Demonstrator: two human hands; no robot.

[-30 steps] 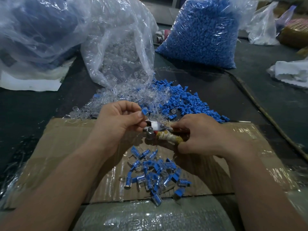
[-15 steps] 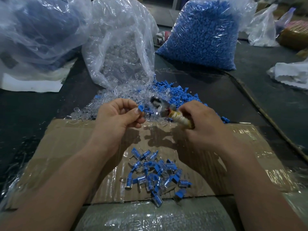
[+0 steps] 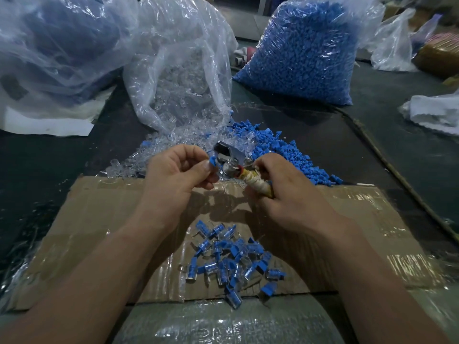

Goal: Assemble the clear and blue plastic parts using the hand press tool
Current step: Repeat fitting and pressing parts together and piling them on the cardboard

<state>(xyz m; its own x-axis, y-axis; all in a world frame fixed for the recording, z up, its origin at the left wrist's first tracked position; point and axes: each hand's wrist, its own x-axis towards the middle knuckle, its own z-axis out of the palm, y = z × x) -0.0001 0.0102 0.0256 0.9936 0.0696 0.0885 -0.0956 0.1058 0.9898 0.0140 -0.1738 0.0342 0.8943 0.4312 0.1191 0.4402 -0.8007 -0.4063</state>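
Note:
My left hand (image 3: pixel 178 172) pinches a small blue plastic part (image 3: pixel 213 160) between thumb and forefinger, right beside the metal jaws of the hand press tool (image 3: pixel 229 158). My right hand (image 3: pixel 285 187) grips the tool's tape-wrapped handle (image 3: pixel 255 183), jaws pointing up and left. Loose clear parts (image 3: pixel 173 145) and loose blue parts (image 3: pixel 285 150) lie heaped just beyond my hands. A pile of assembled clear-and-blue pieces (image 3: pixel 231 259) rests on the cardboard sheet (image 3: pixel 99 219) below my hands.
An open clear bag of clear parts (image 3: pixel 178 70) stands behind the heaps, a full bag of blue parts (image 3: pixel 305 50) to its right. Another large plastic bag (image 3: pixel 54 45) fills the far left. White crumpled plastic (image 3: pixel 437 112) lies at the right edge.
My right hand raised the tool off the cardboard, then brought its jaws closer to the blue part. My left hand kept its pinch and rose slightly toward the heaps.

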